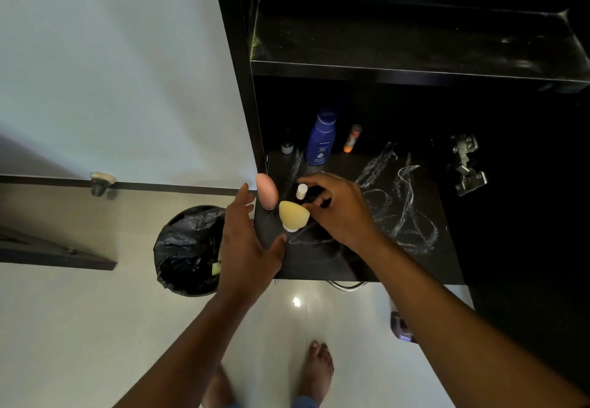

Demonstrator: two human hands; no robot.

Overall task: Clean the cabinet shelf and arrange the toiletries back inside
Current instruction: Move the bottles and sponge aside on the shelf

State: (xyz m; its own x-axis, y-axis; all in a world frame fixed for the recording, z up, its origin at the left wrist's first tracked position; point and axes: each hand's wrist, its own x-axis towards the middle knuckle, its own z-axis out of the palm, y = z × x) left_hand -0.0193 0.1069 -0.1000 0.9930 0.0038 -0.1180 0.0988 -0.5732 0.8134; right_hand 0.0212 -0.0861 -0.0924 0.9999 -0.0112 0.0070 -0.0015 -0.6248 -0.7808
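Your right hand [338, 206] curls its fingers round a small white-capped dark bottle [301, 191] on the wet-streaked black cabinet shelf [424, 216], just behind the yellow dome-shaped bottle [293, 214], while your left hand [245, 238] hovers spread and holds nothing beside the rounded pink bottle [266, 190].

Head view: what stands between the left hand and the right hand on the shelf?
Between the left hand and right hand stand a pink bottle and a yellow-capped container, per the head view.

Right hand [335, 206] pinches a white-capped bottle [301, 191] on the streaked shelf [399, 216]; left hand [245, 241] open.
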